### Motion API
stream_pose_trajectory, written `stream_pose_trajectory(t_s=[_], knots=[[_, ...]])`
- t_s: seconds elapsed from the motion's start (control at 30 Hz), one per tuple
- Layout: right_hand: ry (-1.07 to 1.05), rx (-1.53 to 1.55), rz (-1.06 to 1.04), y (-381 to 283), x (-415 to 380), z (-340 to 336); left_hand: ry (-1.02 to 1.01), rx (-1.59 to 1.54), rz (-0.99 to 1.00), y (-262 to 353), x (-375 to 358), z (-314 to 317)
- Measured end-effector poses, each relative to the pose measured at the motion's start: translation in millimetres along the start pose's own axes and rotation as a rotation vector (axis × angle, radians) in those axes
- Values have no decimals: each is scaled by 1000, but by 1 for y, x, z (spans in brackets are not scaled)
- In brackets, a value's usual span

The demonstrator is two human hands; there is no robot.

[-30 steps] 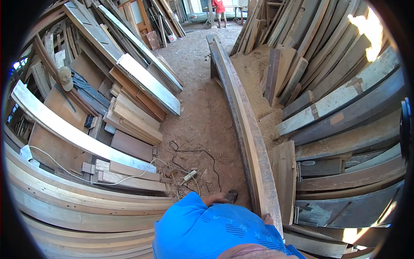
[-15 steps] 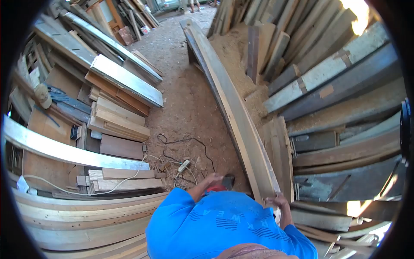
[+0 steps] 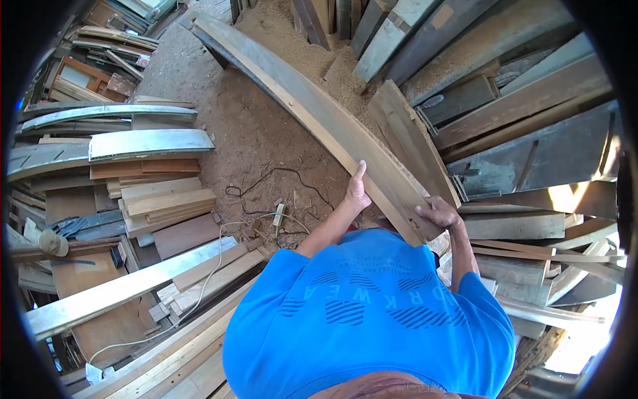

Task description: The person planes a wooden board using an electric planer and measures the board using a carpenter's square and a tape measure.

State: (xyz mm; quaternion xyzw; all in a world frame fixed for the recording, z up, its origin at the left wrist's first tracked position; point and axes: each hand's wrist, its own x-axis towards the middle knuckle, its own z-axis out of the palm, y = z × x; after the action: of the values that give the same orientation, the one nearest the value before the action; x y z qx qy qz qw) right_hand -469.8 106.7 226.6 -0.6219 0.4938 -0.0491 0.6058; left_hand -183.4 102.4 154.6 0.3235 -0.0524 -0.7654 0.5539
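A long wooden plank (image 3: pixel 312 110) runs diagonally from the upper left down to the front of my body, its near end just above my blue shirt. My left hand (image 3: pixel 359 191) grips the plank's left edge, with the thumb on top and the other fingers hidden beneath. Near the end, my right hand (image 3: pixel 438 213) is closed over the right edge, fingers curled on the upper face. Behind it, a second wide board (image 3: pixel 412 139) leans at the right.
On the left, stacked boards (image 3: pixel 169 203) and a long pale plank (image 3: pixel 133 286) lie beside the dirt floor. A white socket block (image 3: pixel 279 214) with a dark cable (image 3: pixel 266 174) lies on the ground. Several large timbers (image 3: pixel 531 110) are piled at the right, with sawdust (image 3: pixel 279 33) behind.
My left hand has moved from low by my body, beside a dark object, up onto the plank's left edge. My right hand still holds the near end. The view has turned right.
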Motion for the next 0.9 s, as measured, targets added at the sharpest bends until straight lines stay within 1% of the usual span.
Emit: stream_pose_trajectory(t_s=[0.07, 0.17, 0.23, 0.27, 0.3, 0.33, 0.4, 0.43, 0.47, 0.5, 0.53, 0.57, 0.67, 0.7, 0.77, 0.83, 0.87, 0.9], knots=[[13, -11, 6, -10, -6, -1, -26, -90, -2, -1, 0, 13], [30, -100, -3, -44, -26, -16, -69, -147, -6, 10, -11, 42], [-20, -32, -91, -54, -37, -31, -79, -153, -3, 23, -18, 64], [-46, -1, -140, -61, -44, -40, -70, -143, 32, 29, -24, 77], [42, 211, -107, -88, -68, -38, -61, -132, 70, 37, -32, 94], [-2, 282, -296, -102, -78, -47, -54, -120, 109, 46, -38, 109], [-95, 411, -678, -126, -93, -62, -101, -204, 173, 62, -45, 136], [-86, 502, -765, -141, -105, -64, -127, -248, 207, 72, -47, 149], [-82, 593, -851, -155, -119, -60, -219, -334, 230, 83, -49, 162], [10, 633, -909, -166, -130, -52, -312, -419, 254, 98, -50, 174], [377, 678, -1028, -210, -152, -19, -423, -500, 298, 122, -54, 192], [500, 667, -939, -223, -161, 3, -662, -553, 268, 139, -66, 212], [648, 337, -990, -245, -154, 21, -664, -621, 413, 190, -77, 240], [669, 264, -1053, -256, -144, 25, -584, -617, 456, 206, -78, 242], [718, 164, -1204, -282, -117, 28, -604, -656, 414, 242, -73, 240], [738, 134, -1245, -315, -99, 34, -622, -671, 386, 265, -78, 248], [717, 105, -1158, -334, -97, 32, -520, -556, 489, 268, -87, 258], [717, 222, -1216, -350, -96, 38, -414, -442, 591, 266, -95, 272]])
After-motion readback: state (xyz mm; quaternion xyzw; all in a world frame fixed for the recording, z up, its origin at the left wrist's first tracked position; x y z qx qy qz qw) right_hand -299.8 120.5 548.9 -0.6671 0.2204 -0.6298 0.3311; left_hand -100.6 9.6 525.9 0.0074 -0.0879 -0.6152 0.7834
